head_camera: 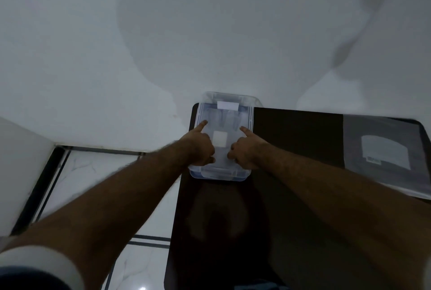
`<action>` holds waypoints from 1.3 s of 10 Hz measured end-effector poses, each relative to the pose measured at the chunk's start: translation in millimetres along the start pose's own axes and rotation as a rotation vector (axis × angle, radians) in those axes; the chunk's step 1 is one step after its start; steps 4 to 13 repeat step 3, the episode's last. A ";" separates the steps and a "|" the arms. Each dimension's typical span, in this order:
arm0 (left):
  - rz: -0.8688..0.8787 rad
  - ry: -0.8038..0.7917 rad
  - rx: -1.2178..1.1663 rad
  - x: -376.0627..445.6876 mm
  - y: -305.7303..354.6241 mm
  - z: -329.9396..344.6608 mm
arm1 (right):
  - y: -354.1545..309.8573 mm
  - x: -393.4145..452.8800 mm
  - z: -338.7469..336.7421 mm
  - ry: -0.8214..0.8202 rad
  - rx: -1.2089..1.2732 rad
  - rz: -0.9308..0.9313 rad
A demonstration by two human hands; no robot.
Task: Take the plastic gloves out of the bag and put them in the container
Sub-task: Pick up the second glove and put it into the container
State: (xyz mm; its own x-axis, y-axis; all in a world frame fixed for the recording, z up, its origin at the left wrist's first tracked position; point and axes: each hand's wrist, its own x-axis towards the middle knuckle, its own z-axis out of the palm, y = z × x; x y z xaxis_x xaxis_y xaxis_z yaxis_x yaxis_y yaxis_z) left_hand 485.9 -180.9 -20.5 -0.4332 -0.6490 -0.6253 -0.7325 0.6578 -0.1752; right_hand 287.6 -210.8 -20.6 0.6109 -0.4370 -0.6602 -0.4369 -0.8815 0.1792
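Observation:
A clear plastic container (250,112) stands at the far left corner of the dark table (291,131). A flat translucent stack of plastic gloves (220,126) with a white label lies inside it. My left hand (200,147) holds the stack's left side, index finger stretched forward along it and the other fingers curled. On the right side my right hand (246,151) mirrors that grip. The clear bag (382,147) with a white label lies flat at the table's far right, apart from both hands.
A white wall rises right behind the table. To the left lies a white marble-look floor (93,173) with dark strips. The table's left edge runs just beside the container. Dark tabletop stretches between the container and the bag.

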 end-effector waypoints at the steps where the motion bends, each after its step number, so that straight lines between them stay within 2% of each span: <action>1: -0.033 -0.020 -0.022 0.6 2.4 -1.8 | -2.5 2.5 -0.8 -0.027 -0.022 0.006; 2: -0.050 0.026 -0.071 -9.6 5.7 -10.0 | -3.4 -5.5 -6.5 0.000 0.008 0.030; 3: -0.113 0.137 -0.087 -24.3 4.5 -25.8 | 4.2 -24.9 -15.8 0.126 0.046 0.089; 13: -0.113 0.137 -0.087 -24.3 4.5 -25.8 | 4.2 -24.9 -15.8 0.126 0.046 0.089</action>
